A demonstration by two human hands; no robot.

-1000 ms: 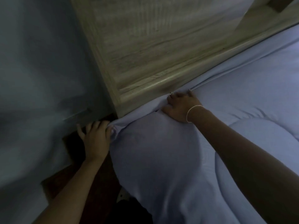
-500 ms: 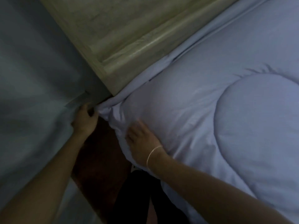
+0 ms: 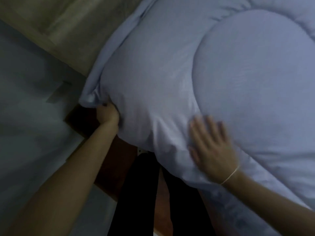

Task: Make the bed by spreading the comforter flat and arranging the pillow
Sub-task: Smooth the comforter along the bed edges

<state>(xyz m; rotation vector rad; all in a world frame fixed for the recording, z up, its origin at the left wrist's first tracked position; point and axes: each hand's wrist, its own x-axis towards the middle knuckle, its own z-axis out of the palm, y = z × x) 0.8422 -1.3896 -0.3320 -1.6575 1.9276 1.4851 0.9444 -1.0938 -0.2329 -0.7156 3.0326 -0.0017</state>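
Note:
A pale blue quilted comforter (image 3: 170, 68) covers the bed and fills the right of the head view, its corner bunched beside the wooden board. My left hand (image 3: 107, 113) is closed on that bunched corner, under its edge. My right hand (image 3: 211, 143) lies flat and open on the comforter near the bed's side edge, fingers spread, a thin bracelet on the wrist. It is blurred by motion. No pillow is in view.
A light wooden bed board (image 3: 71, 28) runs across the upper left. A grey-white wall (image 3: 29, 116) fills the left. Dark red-brown floor (image 3: 115, 160) shows between wall and bed, with my dark-clothed legs (image 3: 136, 193) standing there.
My right hand slid from the board end of the comforter down along the side edge and now lies flat. My left hand kept hold of the corner. The view swung right.

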